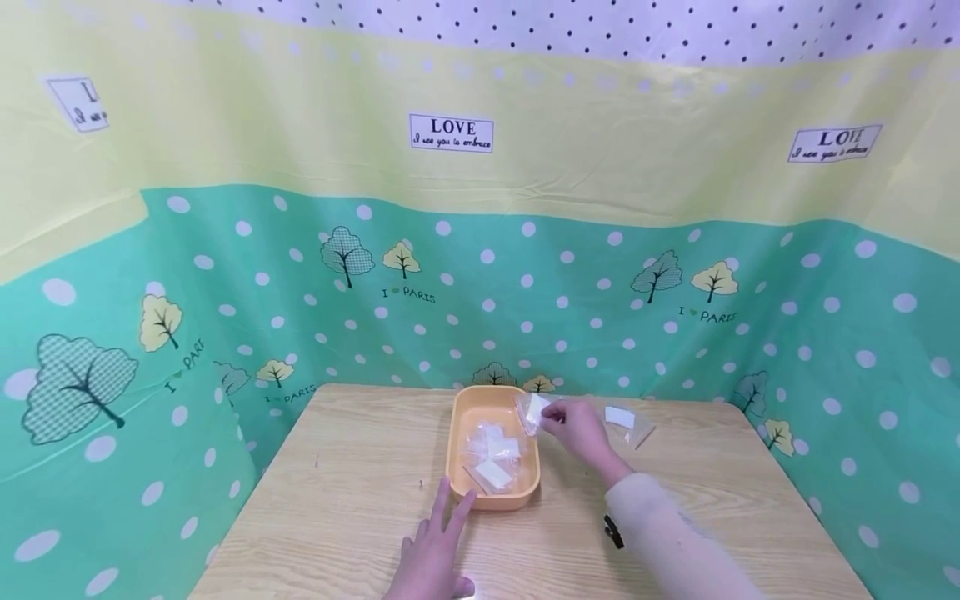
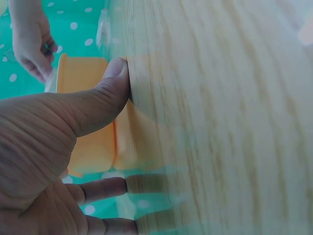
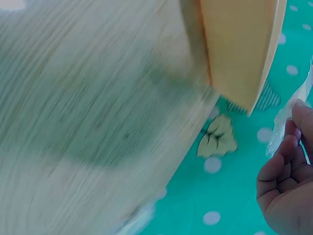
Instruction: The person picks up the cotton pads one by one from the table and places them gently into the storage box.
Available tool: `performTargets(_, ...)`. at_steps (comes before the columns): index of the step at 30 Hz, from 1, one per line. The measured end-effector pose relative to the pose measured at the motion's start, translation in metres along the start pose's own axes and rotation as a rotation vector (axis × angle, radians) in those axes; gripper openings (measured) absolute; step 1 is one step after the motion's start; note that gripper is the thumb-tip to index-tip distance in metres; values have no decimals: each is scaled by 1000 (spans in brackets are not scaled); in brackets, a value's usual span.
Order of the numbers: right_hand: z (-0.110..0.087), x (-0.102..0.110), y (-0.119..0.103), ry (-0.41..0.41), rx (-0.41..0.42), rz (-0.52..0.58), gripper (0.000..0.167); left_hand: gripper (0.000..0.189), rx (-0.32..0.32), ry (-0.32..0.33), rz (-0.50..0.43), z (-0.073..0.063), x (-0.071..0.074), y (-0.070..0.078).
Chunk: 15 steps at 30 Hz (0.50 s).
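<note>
An orange plastic tray (image 1: 454, 442) stands on the wooden table, with several small clear plastic packets (image 1: 495, 454) bearing white labels piled inside. My right hand (image 1: 581, 429) pinches another such packet (image 1: 535, 410) between thumb and fingers, over the tray's far right rim. In the right wrist view this clear packet (image 3: 288, 117) hangs beside the tray wall (image 3: 239, 49). My left hand (image 1: 435, 554) has its fingers stretched out, fingertips right at the tray's near rim. Its thumb (image 2: 102, 98) lies along the tabletop in the left wrist view.
To the right of the right hand, a labelled clear packet (image 1: 628, 423) lies on the wooden table (image 1: 360, 492). A green and yellow patterned cloth (image 1: 420, 333) hangs around the table's back and sides. A small black clip-like piece (image 1: 613, 532) shows by the right sleeve.
</note>
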State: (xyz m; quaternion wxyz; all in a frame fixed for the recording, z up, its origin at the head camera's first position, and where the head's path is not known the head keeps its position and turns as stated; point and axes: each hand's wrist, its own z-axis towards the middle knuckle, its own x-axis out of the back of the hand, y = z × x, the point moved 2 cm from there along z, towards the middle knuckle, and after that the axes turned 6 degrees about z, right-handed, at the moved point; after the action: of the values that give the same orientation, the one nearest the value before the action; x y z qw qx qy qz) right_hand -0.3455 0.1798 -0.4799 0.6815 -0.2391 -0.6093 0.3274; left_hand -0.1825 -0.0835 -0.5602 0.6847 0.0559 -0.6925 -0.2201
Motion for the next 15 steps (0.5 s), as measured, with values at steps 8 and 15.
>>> performTargets(8,3,-36,-21,-90,10,-11,22,135,6,-3,-2,1,-1,-3)
performTargets(15,3,-54,-25,-144,-15,31,43,136,-4,3,-11,1,-4,-5)
